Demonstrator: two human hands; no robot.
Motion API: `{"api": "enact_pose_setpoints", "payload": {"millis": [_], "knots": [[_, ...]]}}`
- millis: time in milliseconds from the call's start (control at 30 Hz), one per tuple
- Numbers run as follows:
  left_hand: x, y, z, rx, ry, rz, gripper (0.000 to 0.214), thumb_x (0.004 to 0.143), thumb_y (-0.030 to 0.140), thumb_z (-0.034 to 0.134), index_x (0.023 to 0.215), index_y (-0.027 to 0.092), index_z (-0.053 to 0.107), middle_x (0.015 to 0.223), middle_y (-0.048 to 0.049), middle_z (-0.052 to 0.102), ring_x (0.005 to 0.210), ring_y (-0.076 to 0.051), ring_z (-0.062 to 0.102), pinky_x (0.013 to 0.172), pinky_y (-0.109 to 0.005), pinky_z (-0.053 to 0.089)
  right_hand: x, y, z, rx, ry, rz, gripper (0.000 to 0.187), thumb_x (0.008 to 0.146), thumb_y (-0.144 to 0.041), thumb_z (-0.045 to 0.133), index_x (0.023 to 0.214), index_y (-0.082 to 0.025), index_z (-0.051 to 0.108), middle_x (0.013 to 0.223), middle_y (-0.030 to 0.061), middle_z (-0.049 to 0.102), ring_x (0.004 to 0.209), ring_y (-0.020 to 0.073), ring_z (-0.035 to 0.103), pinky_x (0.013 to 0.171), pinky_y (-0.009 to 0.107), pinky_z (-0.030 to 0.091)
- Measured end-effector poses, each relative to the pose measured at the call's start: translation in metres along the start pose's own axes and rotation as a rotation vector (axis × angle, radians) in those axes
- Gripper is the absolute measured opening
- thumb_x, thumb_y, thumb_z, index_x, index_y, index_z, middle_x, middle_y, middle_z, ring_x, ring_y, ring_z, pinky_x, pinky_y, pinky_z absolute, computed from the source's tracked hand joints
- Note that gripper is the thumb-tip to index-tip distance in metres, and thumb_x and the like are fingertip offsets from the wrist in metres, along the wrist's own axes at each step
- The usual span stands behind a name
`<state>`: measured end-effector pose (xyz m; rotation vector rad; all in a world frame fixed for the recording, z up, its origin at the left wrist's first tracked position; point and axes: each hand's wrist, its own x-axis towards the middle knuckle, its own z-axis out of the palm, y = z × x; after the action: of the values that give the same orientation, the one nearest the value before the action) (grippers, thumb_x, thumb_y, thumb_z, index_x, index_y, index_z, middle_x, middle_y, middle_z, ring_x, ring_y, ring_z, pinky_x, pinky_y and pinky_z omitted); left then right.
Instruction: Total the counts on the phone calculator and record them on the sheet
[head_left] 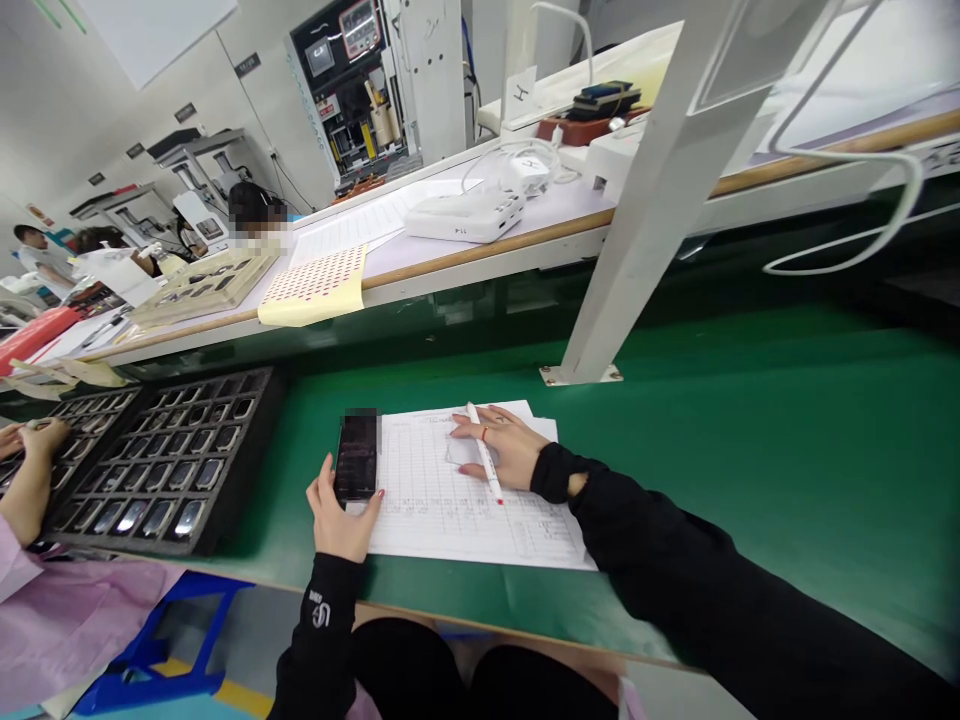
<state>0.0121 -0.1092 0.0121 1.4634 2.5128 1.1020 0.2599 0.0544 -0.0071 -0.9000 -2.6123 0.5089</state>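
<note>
My left hand (343,520) grips the lower end of a black smartphone (357,462), thumb on one side and fingers on the other. The phone lies over the left edge of printed table sheets (450,535) with handwritten entries. A white marker pen (486,462) with a red tip sits between the fingers of my right hand (514,450), slanting across the sheets. Below those fingers is a small pale, see-through piece (460,450); I cannot tell whether they touch it.
Black compartment trays (232,480) of framed glassy parts stand at the left, where a co-worker's hand (45,440) reaches in. A white post (637,230) rises from the green bench (765,450). A shelf behind bears a white power strip (465,215) and a yellow dotted sheet (315,285).
</note>
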Motion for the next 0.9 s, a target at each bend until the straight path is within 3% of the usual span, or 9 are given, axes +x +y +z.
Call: {"api": "enact_pose_setpoints", "payload": {"millis": [67, 167, 267, 367, 500, 633, 767, 900], "knots": [[0.001, -0.014, -0.004, -0.087, 0.028, -0.003, 0.086, 0.072, 0.045, 0.070, 0.144, 0.027, 0.027, 0.124, -0.0117, 0.039, 0.106, -0.025, 0.060, 0.088, -0.042, 0.052, 0.000, 0.001, 0.002, -0.004, 0.000, -0.003, 0.054, 0.078, -0.059, 0.056, 0.118, -0.023, 0.058, 0.141, 0.0083, 0.049, 0.134, 0.0336, 0.038, 0.113, 0.055, 0.023], [0.014, -0.039, -0.010, -0.179, 0.036, 0.026, 0.071, 0.082, 0.045, 0.059, 0.142, 0.022, 0.030, 0.124, -0.0136, 0.039, 0.099, -0.021, 0.062, 0.096, -0.044, 0.047, 0.000, 0.003, 0.004, -0.004, 0.002, -0.008, 0.056, 0.078, -0.062, 0.053, 0.118, -0.023, 0.058, 0.141, 0.0085, 0.049, 0.135, 0.0342, 0.037, 0.113, 0.056, 0.023], [0.038, -0.058, -0.017, -0.174, -0.072, 0.141, 0.064, 0.084, 0.045, 0.058, 0.139, 0.021, 0.036, 0.127, -0.0144, 0.043, 0.108, -0.023, 0.058, 0.099, -0.045, 0.044, 0.001, 0.005, 0.006, -0.002, 0.003, -0.005, 0.057, 0.078, -0.063, 0.052, 0.119, -0.023, 0.058, 0.142, 0.0084, 0.048, 0.135, 0.0348, 0.036, 0.112, 0.056, 0.023], [0.060, -0.064, -0.019, -0.201, -0.155, 0.241, 0.044, 0.091, 0.047, 0.043, 0.127, 0.025, 0.054, 0.129, -0.0100, 0.050, 0.119, -0.023, 0.052, 0.103, -0.040, 0.042, 0.001, 0.005, 0.007, 0.006, 0.006, 0.003, 0.057, 0.078, -0.063, 0.052, 0.118, -0.023, 0.058, 0.141, 0.0087, 0.048, 0.135, 0.0349, 0.037, 0.113, 0.056, 0.023], [0.072, -0.061, -0.009, -0.162, -0.200, 0.317, 0.042, 0.094, 0.050, 0.035, 0.106, 0.029, 0.070, 0.137, -0.0035, 0.049, 0.135, -0.025, 0.034, 0.114, -0.044, 0.024, 0.002, 0.005, 0.008, 0.012, 0.006, 0.001, 0.056, 0.078, -0.062, 0.053, 0.118, -0.023, 0.059, 0.141, 0.0090, 0.049, 0.135, 0.0347, 0.037, 0.112, 0.056, 0.023], [0.082, -0.061, 0.005, -0.138, -0.156, 0.275, 0.050, 0.096, 0.050, 0.029, 0.130, 0.025, 0.055, 0.145, -0.0065, 0.042, 0.139, -0.026, 0.026, 0.116, -0.048, 0.017, 0.002, 0.004, 0.006, 0.000, 0.002, 0.001, 0.056, 0.078, -0.062, 0.053, 0.118, -0.022, 0.059, 0.141, 0.0090, 0.048, 0.135, 0.0348, 0.037, 0.113, 0.056, 0.023], [0.096, -0.064, 0.006, -0.167, -0.153, 0.220, 0.053, 0.099, 0.044, 0.016, 0.137, 0.022, 0.045, 0.142, -0.0082, 0.045, 0.134, -0.021, 0.036, 0.114, -0.044, 0.025, 0.002, 0.001, 0.001, 0.008, -0.018, 0.009, 0.055, 0.079, -0.060, 0.053, 0.118, -0.021, 0.059, 0.142, 0.0100, 0.048, 0.135, 0.0355, 0.036, 0.112, 0.057, 0.023], [0.097, -0.065, 0.000, -0.192, -0.256, 0.246, 0.049, 0.094, 0.043, 0.036, 0.139, 0.026, 0.041, 0.142, -0.0064, 0.045, 0.133, -0.023, 0.039, 0.110, -0.043, 0.032, 0.002, -0.001, -0.001, 0.013, -0.027, 0.011, 0.054, 0.079, -0.059, 0.054, 0.118, -0.021, 0.059, 0.142, 0.0101, 0.047, 0.135, 0.0355, 0.036, 0.112, 0.057, 0.023]]}}
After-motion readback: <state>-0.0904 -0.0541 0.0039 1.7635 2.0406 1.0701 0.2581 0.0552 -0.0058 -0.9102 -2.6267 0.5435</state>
